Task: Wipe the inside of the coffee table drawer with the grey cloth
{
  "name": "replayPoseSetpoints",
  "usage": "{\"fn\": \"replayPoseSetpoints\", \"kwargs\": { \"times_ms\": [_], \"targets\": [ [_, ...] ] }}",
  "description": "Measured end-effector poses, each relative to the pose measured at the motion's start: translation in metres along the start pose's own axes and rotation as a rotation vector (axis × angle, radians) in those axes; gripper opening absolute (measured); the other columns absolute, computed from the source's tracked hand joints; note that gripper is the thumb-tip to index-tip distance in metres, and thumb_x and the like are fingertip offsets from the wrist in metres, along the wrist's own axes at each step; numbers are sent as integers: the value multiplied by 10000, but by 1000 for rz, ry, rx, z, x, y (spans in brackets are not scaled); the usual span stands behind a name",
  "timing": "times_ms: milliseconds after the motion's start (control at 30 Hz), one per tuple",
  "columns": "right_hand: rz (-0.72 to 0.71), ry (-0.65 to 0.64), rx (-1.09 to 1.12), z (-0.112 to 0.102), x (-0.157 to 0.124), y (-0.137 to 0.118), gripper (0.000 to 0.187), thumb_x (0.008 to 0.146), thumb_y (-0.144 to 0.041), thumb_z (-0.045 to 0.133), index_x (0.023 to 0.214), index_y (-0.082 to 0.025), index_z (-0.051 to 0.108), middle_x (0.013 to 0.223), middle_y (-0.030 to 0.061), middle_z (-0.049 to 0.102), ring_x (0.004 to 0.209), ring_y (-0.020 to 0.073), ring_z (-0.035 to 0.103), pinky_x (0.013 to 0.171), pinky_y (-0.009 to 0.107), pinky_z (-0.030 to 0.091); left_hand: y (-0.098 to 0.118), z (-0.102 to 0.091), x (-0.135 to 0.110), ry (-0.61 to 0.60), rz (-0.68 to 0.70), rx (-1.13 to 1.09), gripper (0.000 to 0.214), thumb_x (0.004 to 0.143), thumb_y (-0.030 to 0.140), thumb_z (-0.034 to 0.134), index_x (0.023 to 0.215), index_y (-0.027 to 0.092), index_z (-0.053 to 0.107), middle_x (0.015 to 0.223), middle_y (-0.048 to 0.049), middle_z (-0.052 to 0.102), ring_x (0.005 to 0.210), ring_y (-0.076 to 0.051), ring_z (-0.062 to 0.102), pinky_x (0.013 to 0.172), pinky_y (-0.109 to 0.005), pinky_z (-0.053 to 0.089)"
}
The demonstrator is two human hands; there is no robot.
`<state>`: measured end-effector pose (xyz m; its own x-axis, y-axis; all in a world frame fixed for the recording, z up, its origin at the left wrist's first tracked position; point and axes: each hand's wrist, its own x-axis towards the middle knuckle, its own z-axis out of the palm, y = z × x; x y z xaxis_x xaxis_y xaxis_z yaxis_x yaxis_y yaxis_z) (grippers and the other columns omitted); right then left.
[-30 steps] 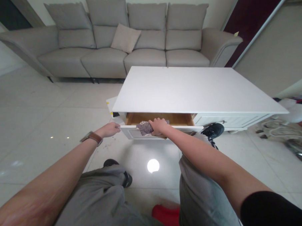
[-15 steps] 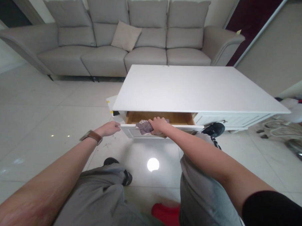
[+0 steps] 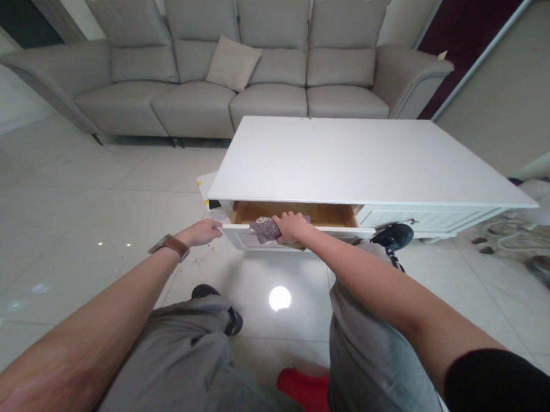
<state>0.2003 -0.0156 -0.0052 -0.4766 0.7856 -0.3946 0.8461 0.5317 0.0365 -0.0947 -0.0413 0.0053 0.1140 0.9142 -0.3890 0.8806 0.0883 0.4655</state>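
A white coffee table (image 3: 359, 157) stands before me with its left drawer (image 3: 247, 241) pulled partway out, showing a bare wooden inside. My left hand (image 3: 204, 232), with a brown-strapped watch on the wrist, is closed on the left end of the drawer front. Around the top edge of that front, near its middle, my right hand (image 3: 292, 226) presses a patterned purple-grey cloth (image 3: 265, 229). The fingers of the right hand are bent over the edge, and part of the cloth is hidden beneath them.
A long grey sofa (image 3: 198, 106) with a beige cushion (image 3: 233, 63) stands behind the table. Below me is a red object (image 3: 305, 392) between my legs. My shoe (image 3: 392, 237) is close to the table's front. Assorted items (image 3: 526, 231) lie at the right.
The whole view has shifted slightly to the right. Both hands keep their places on the drawer front, and the drawer's opening looks the same.
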Motion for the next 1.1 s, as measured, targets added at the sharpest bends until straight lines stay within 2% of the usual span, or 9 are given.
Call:
{"fn": "replayPoseSetpoints", "kwargs": {
  "times_ms": [167, 333, 500, 733, 933, 1100],
  "targets": [
    [-9, 1, -3, -1, -1, 0, 799, 861, -513, 715, 1529, -189, 420, 1485, 235, 544, 1337, 405, 538, 1040, 561, 493, -5, 1, 2, -48, -7, 9, 562, 650, 467, 561, 1066, 158, 780, 841, -68, 768, 804, -262, 677, 733, -333, 527],
    [-7, 0, 0, -1, -2, 0, 799, 857, -514, 717, 1528, -198, 419, 1488, 237, 541, 1340, 405, 534, 1041, 554, 489, -8, 2, 3, -54, 3, 31, 606, 658, 455, 550, 1119, 126, 766, 921, -101, 786, 841, -268, 692, 759, -335, 531],
    [-13, 5, 12, -1, -2, 0, 785, 859, -509, 717, 1519, -197, 428, 1485, 241, 541, 1337, 409, 532, 1040, 566, 483, -6, 1, 3, -46, -1, 37, 597, 656, 456, 556, 1110, 132, 767, 914, -93, 786, 835, -264, 693, 748, -330, 532],
    [-10, 7, 5, -2, -3, -1, 795, 855, -517, 725, 1519, -194, 431, 1473, 232, 552, 1330, 402, 538, 1040, 556, 493, -6, 2, 2, -52, 18, 6, 499, 652, 469, 569, 989, 164, 775, 859, -80, 773, 841, -273, 691, 748, -339, 537],
    [-6, 3, 2, -2, -3, -2, 797, 851, -520, 725, 1518, -197, 430, 1463, 232, 557, 1328, 406, 539, 1037, 554, 492, -9, 3, 3, -64, 20, 14, 553, 654, 485, 549, 1034, 143, 761, 884, -90, 769, 827, -264, 683, 741, -336, 528],
    [-9, -2, 15, -3, -4, -1, 793, 851, -506, 721, 1520, -200, 426, 1474, 233, 546, 1337, 411, 528, 1046, 557, 478, -8, 2, 3, -67, 30, 14, 471, 659, 443, 559, 978, 168, 768, 857, -75, 763, 833, -266, 671, 755, -337, 523]
  ]
}}
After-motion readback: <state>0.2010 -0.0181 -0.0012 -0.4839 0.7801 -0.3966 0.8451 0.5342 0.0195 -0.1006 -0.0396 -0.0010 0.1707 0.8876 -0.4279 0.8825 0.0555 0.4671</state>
